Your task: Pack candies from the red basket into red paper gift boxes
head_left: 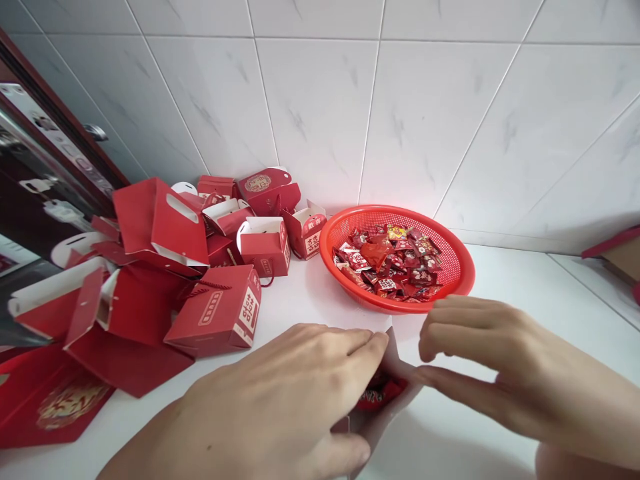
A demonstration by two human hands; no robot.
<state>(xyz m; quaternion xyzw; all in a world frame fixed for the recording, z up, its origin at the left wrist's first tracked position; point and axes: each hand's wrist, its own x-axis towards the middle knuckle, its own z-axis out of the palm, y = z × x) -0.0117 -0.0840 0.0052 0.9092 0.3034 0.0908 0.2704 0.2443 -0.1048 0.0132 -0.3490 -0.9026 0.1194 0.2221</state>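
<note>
The left hand (300, 393) grasps an open box (387, 427) low in front of the person, fingers across its far side and thumb at the near one, probably to keep the light card from shifting or folding in. Red wrappers (375, 393) show inside it. The right hand (505, 367) has its thumb against the flap on that side, fingers curled above; whether it pinches the card or merely steadies it, I cannot tell. Just beyond sits the red basket (457, 263) of wrapped sweets (400, 260), seemingly put there for easy reach. Red gift boxes (215, 310) crowd the worktop (475, 440) to the left, likely heaped aside to leave room for both hands.
</note>
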